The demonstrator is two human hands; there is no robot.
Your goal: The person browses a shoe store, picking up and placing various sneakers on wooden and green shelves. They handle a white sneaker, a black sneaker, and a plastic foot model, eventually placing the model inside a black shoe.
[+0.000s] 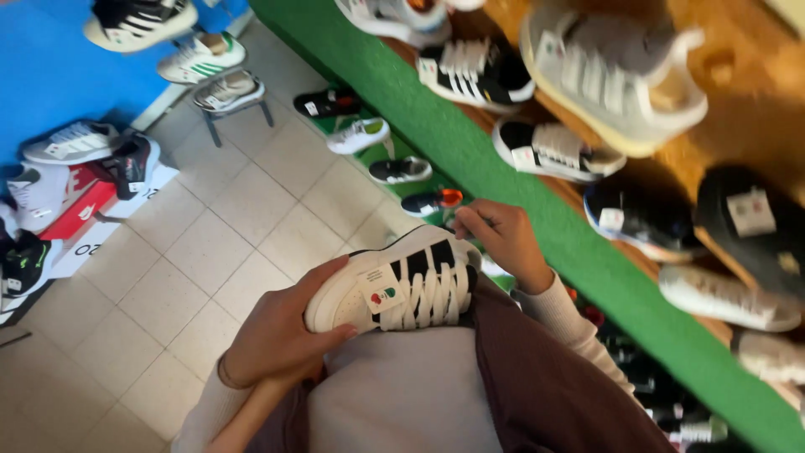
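One white leather sneaker with black side stripes and thick white laces (401, 289) lies sideways against the person's body, at the near edge of the green-faced wooden display shelf (503, 180). The left hand (281, 331) is wrapped around the sneaker's toe, thumb on the upper and fingers under the sole, holding it firmly. The right hand (503, 239) sits at the heel end, just beside the shelf's green edge, its fingers pinched together at the top of the laces; whether a lace end is actually caught between them cannot be told from this angle. One small paper tag (382, 292) hangs on the sneaker beside the lacing.

On top of the shelf at least seven other shoes stand, among them one grey suede sneaker with white straps (608, 80) and one black sneaker with white stripes (474, 74). Below the shelf, on the far side of the held sneaker, four small shoes lie in a row on green matting (386, 155). Well left of the shelf, across the pale tiled floor (210, 243), one red shoe box (80, 205) carries more sneakers.
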